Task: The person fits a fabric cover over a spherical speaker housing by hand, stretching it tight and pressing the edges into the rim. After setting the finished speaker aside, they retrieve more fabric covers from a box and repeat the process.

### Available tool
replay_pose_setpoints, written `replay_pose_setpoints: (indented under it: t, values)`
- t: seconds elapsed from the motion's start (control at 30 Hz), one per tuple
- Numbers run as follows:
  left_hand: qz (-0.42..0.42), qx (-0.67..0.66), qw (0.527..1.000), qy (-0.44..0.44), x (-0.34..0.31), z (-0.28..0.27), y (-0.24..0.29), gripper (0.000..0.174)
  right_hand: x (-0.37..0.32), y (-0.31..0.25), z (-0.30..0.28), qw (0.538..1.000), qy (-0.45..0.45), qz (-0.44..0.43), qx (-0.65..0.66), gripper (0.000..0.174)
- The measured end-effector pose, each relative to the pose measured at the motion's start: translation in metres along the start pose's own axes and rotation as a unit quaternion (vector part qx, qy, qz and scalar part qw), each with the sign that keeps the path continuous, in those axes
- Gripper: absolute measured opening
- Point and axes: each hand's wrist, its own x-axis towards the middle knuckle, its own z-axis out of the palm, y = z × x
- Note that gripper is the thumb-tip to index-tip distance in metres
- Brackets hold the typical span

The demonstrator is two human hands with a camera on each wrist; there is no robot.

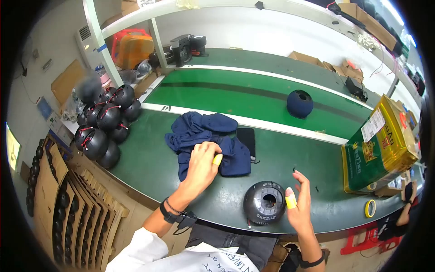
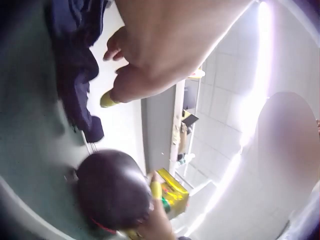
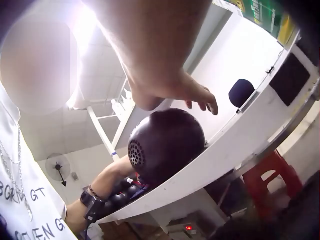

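Observation:
A dark blue cloth pile (image 1: 195,129) lies crumpled on the green table, with a black flat item (image 1: 246,141) beside it. Over the cloth's front part is the left hand (image 1: 202,164), fingers bent downward; whether it pinches any fabric is unclear. In the left wrist view this hand (image 2: 145,75) is beside the cloth (image 2: 75,70). A black sphere with a round opening (image 1: 260,209) sits at the table's front edge. Just right of it the right hand (image 1: 300,204) is held with fingers extended and a yellow-wrapped thumb; the right wrist view shows it (image 3: 175,92) above the sphere (image 3: 172,142).
Several black spheres (image 1: 108,117) are piled at the left. A blue-covered ball (image 1: 299,104) rests on the bright green strip behind. At the right stand a green and yellow tin (image 1: 378,147) and a yellow tape roll (image 1: 370,208). Cardboard racks (image 1: 77,204) are at the lower left.

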Motion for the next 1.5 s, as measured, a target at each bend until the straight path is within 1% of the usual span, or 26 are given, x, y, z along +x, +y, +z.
replay_pose_setpoints:
  t: [0.1,0.17,0.23,0.3,0.4,0.53,0.63,0.67,0.7,0.77,0.83,0.93,1.0,1.03,1.1,1.13,1.17,1.23,1.27,1.3,1.33,1.37,1.4,1.43,1.47,1.5]
  values:
    - [-0.071,-0.241,0.966,0.057,0.014,-0.026,0.021,0.008,0.003,-0.011,-0.010,0.999,0.039,-0.008,0.025,0.049]
    - [-0.066,-0.341,0.934,0.085,0.018,-0.040,0.032,0.011,0.010,-0.020,-0.011,0.990,0.016,0.007,0.142,0.051]
    - [-0.098,-0.389,0.915,0.047,0.017,-0.055,0.051,0.013,0.018,-0.033,-0.005,0.975,-0.007,0.032,0.221,0.053]
    - [-0.121,-0.505,0.855,0.010,0.014,-0.053,0.070,0.012,0.025,-0.050,0.004,0.938,-0.033,0.078,0.337,0.062]
    - [-0.110,-0.508,0.853,0.037,0.004,-0.041,0.090,0.018,0.018,-0.064,0.020,0.977,0.106,-0.019,0.182,0.077]
    - [-0.056,-0.538,0.841,0.037,-0.014,-0.022,0.107,0.028,-0.011,-0.073,0.027,0.973,0.050,0.015,0.225,0.076]
    - [-0.013,-0.560,0.821,-0.111,-0.034,-0.013,0.124,0.025,-0.014,-0.075,0.036,0.922,0.023,0.047,0.383,0.060]
    - [-0.035,-0.563,0.815,-0.133,-0.036,-0.011,0.127,0.023,-0.016,-0.066,0.035,0.920,0.009,0.021,0.392,0.043]
    - [-0.057,-0.565,0.809,-0.153,-0.038,-0.011,0.129,0.021,-0.019,-0.060,0.030,0.921,0.016,0.025,0.389,0.043]
    - [-0.087,-0.643,0.744,-0.159,-0.037,-0.010,0.127,0.019,-0.021,-0.051,0.022,0.920,-0.005,0.043,0.389,0.032]
    - [-0.094,-0.608,0.764,-0.193,-0.041,-0.007,0.114,0.017,-0.023,-0.047,0.021,0.934,0.019,0.003,0.357,0.021]
    - [-0.181,-0.633,0.710,-0.250,-0.041,-0.002,0.106,0.016,-0.028,-0.043,0.011,0.852,0.058,0.096,0.511,0.012]
    - [-0.254,-0.783,0.518,-0.233,-0.039,-0.001,0.106,0.020,-0.024,-0.052,-0.004,0.772,0.010,0.137,0.621,0.020]
    - [-0.256,-0.783,0.517,-0.233,-0.036,-0.007,0.109,0.020,-0.025,-0.052,-0.007,0.732,-0.012,0.171,0.659,0.026]
    - [-0.379,-0.778,0.435,-0.248,-0.029,-0.024,0.120,0.024,-0.041,-0.034,-0.011,0.716,-0.058,0.157,0.678,0.035]
    - [-0.350,-0.808,0.400,-0.255,-0.030,-0.011,0.103,0.029,-0.053,-0.024,-0.010,0.698,-0.108,0.140,0.694,0.043]
    - [-0.352,-0.808,0.399,-0.254,-0.034,-0.001,0.100,0.029,-0.066,-0.020,-0.001,0.725,-0.053,0.208,0.655,0.073]
    - [-0.261,-0.860,0.335,-0.282,-0.048,0.017,0.100,0.031,-0.070,-0.019,0.006,0.604,-0.175,0.126,0.767,0.101]
    - [-0.225,-0.816,0.436,-0.306,-0.048,0.021,0.095,0.028,-0.073,-0.014,0.012,0.602,-0.171,0.130,0.769,0.101]
    - [-0.230,-0.815,0.434,-0.307,-0.048,0.022,0.090,0.028,-0.076,-0.006,0.019,0.565,-0.216,0.056,0.795,0.115]
    - [-0.181,-0.763,0.480,-0.393,-0.046,0.023,0.086,0.025,-0.079,0.000,0.024,0.523,-0.258,-0.020,0.812,0.129]
    - [-0.129,-0.701,0.518,-0.473,-0.046,0.024,0.080,0.023,-0.084,-0.010,0.014,0.522,-0.256,-0.017,0.814,0.129]
    - [-0.127,-0.618,0.565,-0.532,-0.049,0.026,0.073,0.023,-0.092,-0.027,-0.007,0.670,-0.246,0.074,0.697,0.128]
    - [-0.026,-0.595,0.579,-0.557,-0.037,0.015,0.085,0.025,-0.098,-0.034,-0.022,0.788,-0.227,0.161,0.550,0.127]
    - [-0.032,-0.567,0.577,-0.587,-0.033,0.009,0.088,0.026,-0.103,-0.013,-0.020,0.829,-0.252,0.101,0.488,0.114]
    - [-0.037,-0.538,0.575,-0.615,-0.031,0.006,0.088,0.027,-0.101,-0.004,-0.017,0.827,-0.256,0.105,0.490,0.114]
